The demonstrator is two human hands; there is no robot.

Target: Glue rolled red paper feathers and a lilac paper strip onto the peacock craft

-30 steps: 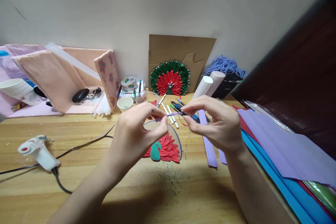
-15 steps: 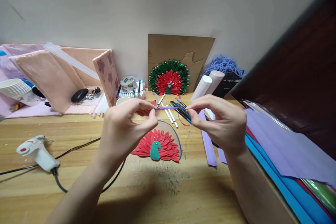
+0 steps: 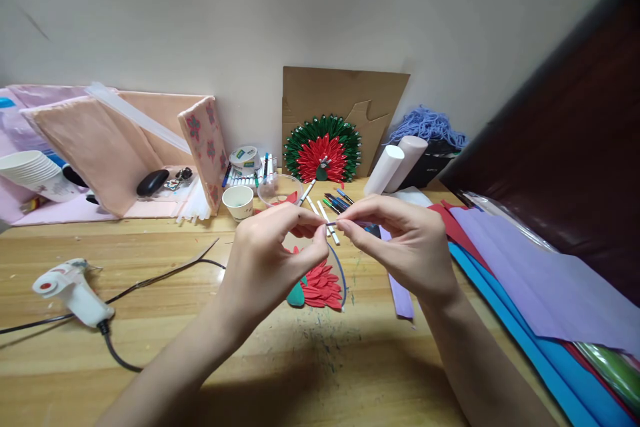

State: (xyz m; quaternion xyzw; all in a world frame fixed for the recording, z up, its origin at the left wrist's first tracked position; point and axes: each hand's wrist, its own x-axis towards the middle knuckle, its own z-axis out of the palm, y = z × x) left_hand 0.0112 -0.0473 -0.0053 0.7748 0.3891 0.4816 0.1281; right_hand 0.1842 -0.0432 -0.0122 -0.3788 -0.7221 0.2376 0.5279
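Pinched between thumb and fingertips of my left hand (image 3: 277, 250) is one end of a thin purple strip (image 3: 331, 223). My right hand (image 3: 407, 247) grips the same strip close by, so only a short piece shows between them. Both hands hover above the table. Beneath my left hand lies a peacock with red petals (image 3: 323, 287) and a green body, partly covered, on a round backing with a blue-drawn edge. A wider purple strip (image 3: 401, 297) rests on the table under my right hand.
A white glue gun (image 3: 70, 290) with a black cord lies left. Behind are a paper cup (image 3: 238, 202), several markers (image 3: 320, 213) and a finished peacock (image 3: 323, 147) against cardboard (image 3: 340, 90). Purple sheets (image 3: 540, 267) and blue sheets (image 3: 515, 320) line the right.
My hands have come closer together, the left moving right and the right moving left, both slightly lower. Less of the purple strip shows between them, and the left hand covers more of the red peacock.
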